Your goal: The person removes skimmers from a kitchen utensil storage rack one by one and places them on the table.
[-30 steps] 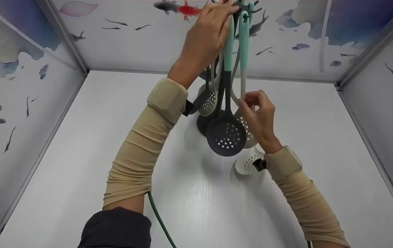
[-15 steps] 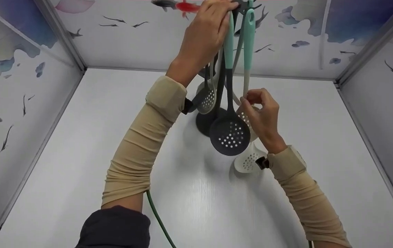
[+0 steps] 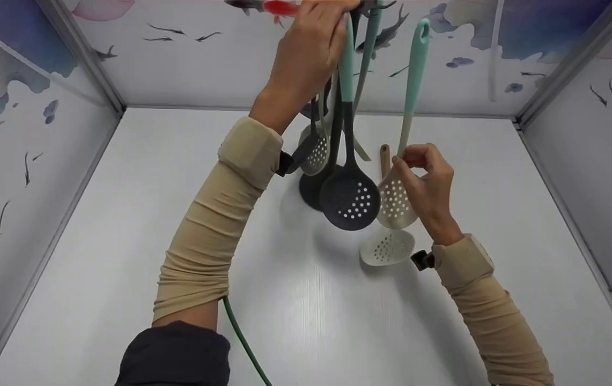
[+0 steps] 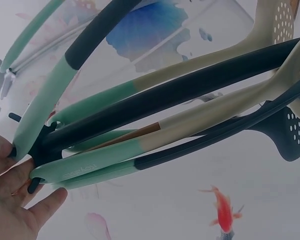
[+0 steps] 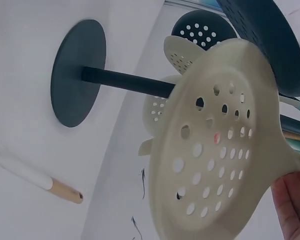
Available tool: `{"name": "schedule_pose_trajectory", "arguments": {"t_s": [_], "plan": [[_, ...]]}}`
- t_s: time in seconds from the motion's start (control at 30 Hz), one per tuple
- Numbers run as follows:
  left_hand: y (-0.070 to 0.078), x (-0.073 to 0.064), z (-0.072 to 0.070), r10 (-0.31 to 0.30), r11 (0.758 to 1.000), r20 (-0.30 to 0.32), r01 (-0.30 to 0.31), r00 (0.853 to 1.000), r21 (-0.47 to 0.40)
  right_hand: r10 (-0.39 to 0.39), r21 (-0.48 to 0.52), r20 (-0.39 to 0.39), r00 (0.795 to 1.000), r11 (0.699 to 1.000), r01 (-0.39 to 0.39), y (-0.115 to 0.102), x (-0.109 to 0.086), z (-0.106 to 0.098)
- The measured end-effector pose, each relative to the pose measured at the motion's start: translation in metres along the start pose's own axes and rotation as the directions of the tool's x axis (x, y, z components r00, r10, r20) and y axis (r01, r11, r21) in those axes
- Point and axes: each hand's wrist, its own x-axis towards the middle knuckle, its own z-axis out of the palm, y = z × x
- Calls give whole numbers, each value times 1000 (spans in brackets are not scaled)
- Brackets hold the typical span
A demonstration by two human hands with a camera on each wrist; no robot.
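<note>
At the top of the view, my left hand (image 3: pixel 308 51) holds the hub of a black utensil stand (image 3: pixel 308 190); the left wrist view has its fingers and thumb around that hub (image 4: pixel 42 145). My right hand (image 3: pixel 429 185) pinches the lower shaft of a beige skimmer (image 3: pixel 417 69) with a mint handle. This skimmer is upright, off the hooks, to the right of the stand. Its perforated head (image 5: pixel 262 160) fills much of the right wrist view. A dark skimmer (image 3: pixel 338 198) with a mint handle hangs on the stand's near side.
More mint-handled utensils hang around the stand, among them a smaller beige skimmer (image 3: pixel 314 166). On the white table (image 3: pixel 295 321) lies a whitish skimmer (image 3: pixel 402 241) with a wooden handle (image 3: pixel 385 161). Printed walls enclose the table. A green cable (image 3: pixel 244 338) runs beneath the left arm.
My right hand has moved right with the beige skimmer, whose handle top has come away from the stand's hooks. The wooden handle on the table is now visible. My left hand stays at the hub.
</note>
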Motion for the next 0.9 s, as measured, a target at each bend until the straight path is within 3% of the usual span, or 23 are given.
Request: {"name": "schedule_pose_trajectory", "arguments": {"t_s": [0.3,0.47,0.6,0.77,0.9], "plan": [[0,2,0,-14,999,35,13,999,42,115,-46,23,993,992,-114,5,-15,-24],[0,2,0,-21,999,43,19,999,46,246,-104,34,969,965,-241,-2,-20,-36],[1,2,0,-22,999,45,20,999,46,377,-130,45,925,920,-369,16,-25,-44],[1,2,0,-23,999,51,20,998,51,546,-166,41,837,830,-533,58,-33,-53],[0,2,1,-23,998,45,21,999,52,625,-235,46,779,765,-600,81,-39,-56]]}}
